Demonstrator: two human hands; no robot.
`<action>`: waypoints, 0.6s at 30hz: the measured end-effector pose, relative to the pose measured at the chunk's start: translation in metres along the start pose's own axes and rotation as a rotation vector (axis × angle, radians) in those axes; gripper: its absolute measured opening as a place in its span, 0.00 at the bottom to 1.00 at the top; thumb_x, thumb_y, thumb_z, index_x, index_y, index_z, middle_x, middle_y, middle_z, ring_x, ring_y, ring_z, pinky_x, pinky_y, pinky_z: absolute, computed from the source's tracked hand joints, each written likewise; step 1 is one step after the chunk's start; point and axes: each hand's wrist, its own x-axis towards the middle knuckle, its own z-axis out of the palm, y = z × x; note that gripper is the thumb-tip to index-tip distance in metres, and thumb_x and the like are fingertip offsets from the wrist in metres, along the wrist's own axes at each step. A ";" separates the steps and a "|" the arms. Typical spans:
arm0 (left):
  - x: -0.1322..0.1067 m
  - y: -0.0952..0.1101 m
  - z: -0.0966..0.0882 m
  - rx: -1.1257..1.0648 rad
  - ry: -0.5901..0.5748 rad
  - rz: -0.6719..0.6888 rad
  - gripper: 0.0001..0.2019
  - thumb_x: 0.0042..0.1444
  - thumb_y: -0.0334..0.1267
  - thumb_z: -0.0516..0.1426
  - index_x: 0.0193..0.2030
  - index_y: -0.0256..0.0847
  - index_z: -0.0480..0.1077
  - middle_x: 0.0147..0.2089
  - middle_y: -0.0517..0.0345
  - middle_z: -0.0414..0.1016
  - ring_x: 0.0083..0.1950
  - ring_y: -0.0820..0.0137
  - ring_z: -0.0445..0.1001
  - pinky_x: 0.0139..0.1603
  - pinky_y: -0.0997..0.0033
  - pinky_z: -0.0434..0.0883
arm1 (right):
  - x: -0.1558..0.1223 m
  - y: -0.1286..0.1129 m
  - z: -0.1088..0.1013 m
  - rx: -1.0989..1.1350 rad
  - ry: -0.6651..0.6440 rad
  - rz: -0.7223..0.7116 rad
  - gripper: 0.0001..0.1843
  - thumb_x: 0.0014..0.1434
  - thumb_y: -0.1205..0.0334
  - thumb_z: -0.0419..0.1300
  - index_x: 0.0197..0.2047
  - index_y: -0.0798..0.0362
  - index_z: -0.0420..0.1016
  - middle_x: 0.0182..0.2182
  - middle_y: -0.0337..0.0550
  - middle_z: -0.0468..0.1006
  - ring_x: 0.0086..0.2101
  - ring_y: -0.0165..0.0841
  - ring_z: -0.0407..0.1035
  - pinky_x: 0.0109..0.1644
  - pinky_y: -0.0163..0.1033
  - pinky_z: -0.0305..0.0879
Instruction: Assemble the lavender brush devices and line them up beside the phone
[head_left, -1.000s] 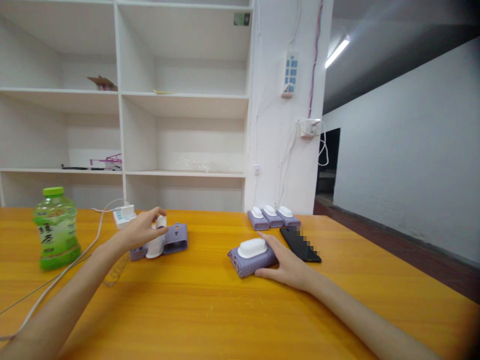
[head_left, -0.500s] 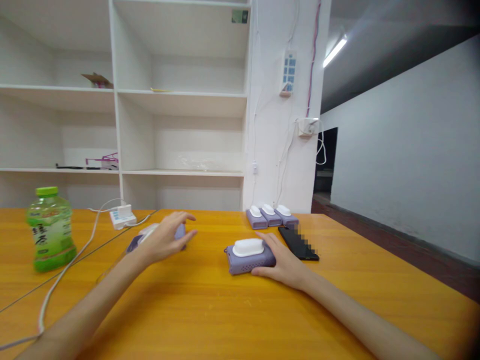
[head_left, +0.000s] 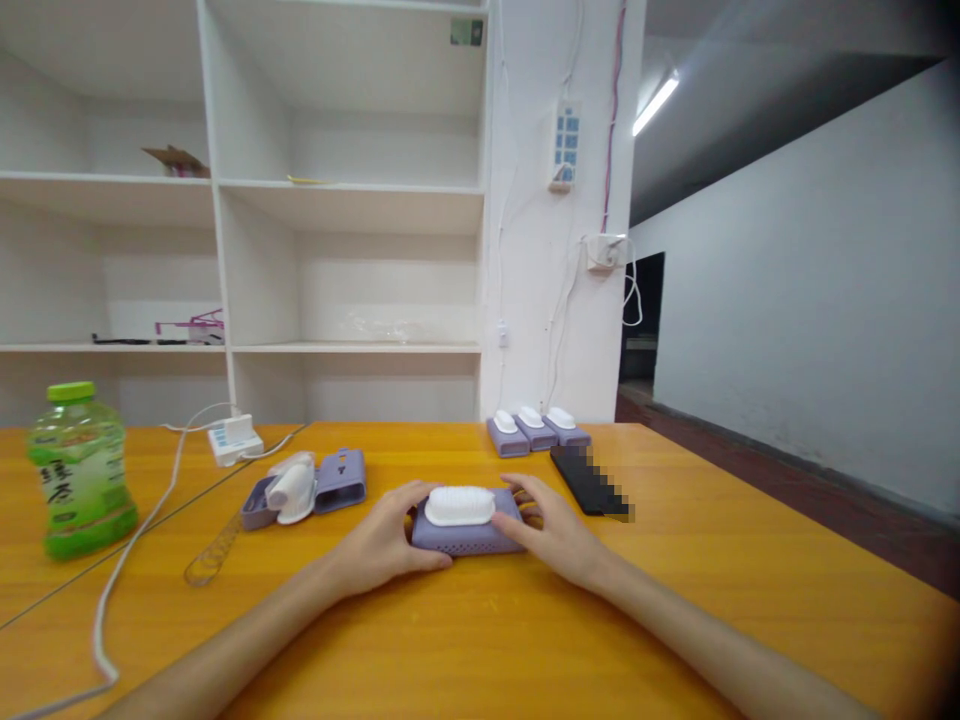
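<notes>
On the table in front of me lies a purple plastic case [head_left: 469, 538] with a white, ribbed oval piece [head_left: 459, 506] on top and small holes along its near side. My left hand [head_left: 390, 535] grips its left end, thumb along the near edge. From the right, my right hand [head_left: 559, 530] closes on the other end, its thumb by the white piece. Left of my hands lie an open purple case part [head_left: 259, 508], a white piece [head_left: 295, 488] resting against it, and a purple shell [head_left: 341, 480]. A thin coil of wire [head_left: 212, 558] lies close by.
Three similar purple cases [head_left: 536, 436] with white tops stand at the table's back edge, near a black phone [head_left: 589, 482]. Leftward are a green bottle [head_left: 82, 470], a white power strip [head_left: 235, 440] and a white cable [head_left: 139, 540]. Shelves [head_left: 352, 190] rise behind.
My left hand has moved right, from above the loose parts to the case's left end. The case has shifted slightly left, with my right hand still at its right end.
</notes>
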 end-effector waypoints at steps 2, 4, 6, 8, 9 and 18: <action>0.001 0.000 0.000 0.051 0.054 0.064 0.38 0.47 0.46 0.70 0.65 0.50 0.64 0.63 0.51 0.69 0.64 0.52 0.67 0.68 0.50 0.63 | 0.007 0.008 -0.003 0.081 0.000 0.078 0.29 0.60 0.42 0.61 0.57 0.54 0.70 0.50 0.50 0.76 0.48 0.41 0.71 0.52 0.45 0.70; 0.002 0.000 0.002 0.106 0.084 0.109 0.39 0.50 0.43 0.69 0.68 0.52 0.61 0.66 0.51 0.66 0.67 0.53 0.64 0.70 0.49 0.61 | 0.013 0.016 -0.007 0.119 -0.065 0.119 0.25 0.60 0.41 0.59 0.47 0.54 0.76 0.39 0.46 0.79 0.39 0.37 0.73 0.42 0.40 0.71; 0.002 0.001 0.004 0.149 0.089 0.137 0.39 0.51 0.41 0.68 0.69 0.53 0.58 0.67 0.51 0.64 0.68 0.55 0.63 0.70 0.51 0.61 | 0.018 0.021 -0.011 0.168 -0.141 0.165 0.24 0.59 0.40 0.59 0.37 0.55 0.76 0.27 0.40 0.76 0.27 0.32 0.70 0.31 0.35 0.66; 0.001 0.004 0.005 0.168 0.082 0.158 0.39 0.52 0.41 0.68 0.69 0.53 0.57 0.67 0.51 0.63 0.68 0.56 0.63 0.70 0.52 0.61 | 0.020 0.023 -0.015 0.214 -0.191 0.203 0.24 0.57 0.40 0.59 0.33 0.55 0.74 0.21 0.36 0.72 0.20 0.28 0.63 0.25 0.33 0.60; 0.000 0.005 0.006 0.169 0.078 0.166 0.39 0.52 0.41 0.68 0.68 0.53 0.57 0.67 0.51 0.63 0.67 0.56 0.63 0.70 0.53 0.62 | 0.020 0.024 -0.017 0.235 -0.207 0.215 0.24 0.56 0.40 0.59 0.32 0.55 0.73 0.20 0.35 0.71 0.19 0.26 0.61 0.24 0.32 0.58; -0.003 0.016 0.006 0.100 0.032 0.206 0.38 0.47 0.39 0.69 0.64 0.48 0.59 0.61 0.50 0.68 0.62 0.55 0.68 0.65 0.55 0.66 | 0.012 0.014 -0.015 0.313 -0.261 0.233 0.20 0.52 0.45 0.61 0.33 0.55 0.74 0.20 0.35 0.70 0.20 0.26 0.59 0.24 0.31 0.52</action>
